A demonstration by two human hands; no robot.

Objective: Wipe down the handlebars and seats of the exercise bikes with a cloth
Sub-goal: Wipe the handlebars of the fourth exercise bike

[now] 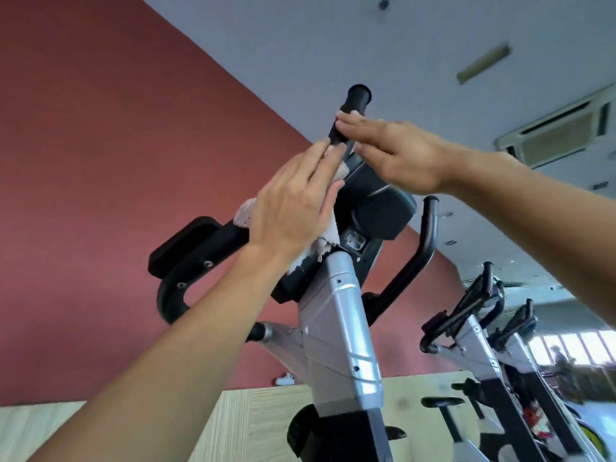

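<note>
The person's left hand (293,198) is raised to the nearest exercise bike (336,315), its fingers (328,161) nearly straight and close together, pressing a pale cloth (245,213) against the black console (373,201) just below the upright handlebar grip (351,108). The cloth is bunched beneath the palm; one end pokes out at the left of the hand and a ragged end hangs down to the top of the silver post (340,278). The right hand (400,155) reaches in from the right, its fingers straight and slightly spread, with the tips touching the grip's lower part; it holds nothing. A second curved handlebar (423,241) rises right of the console, and a flat black pad (186,248) juts out to the left. More bikes (480,315) stand in a row to the right, before a red wall (100,161), beneath a pale ceiling (333,35).
</note>
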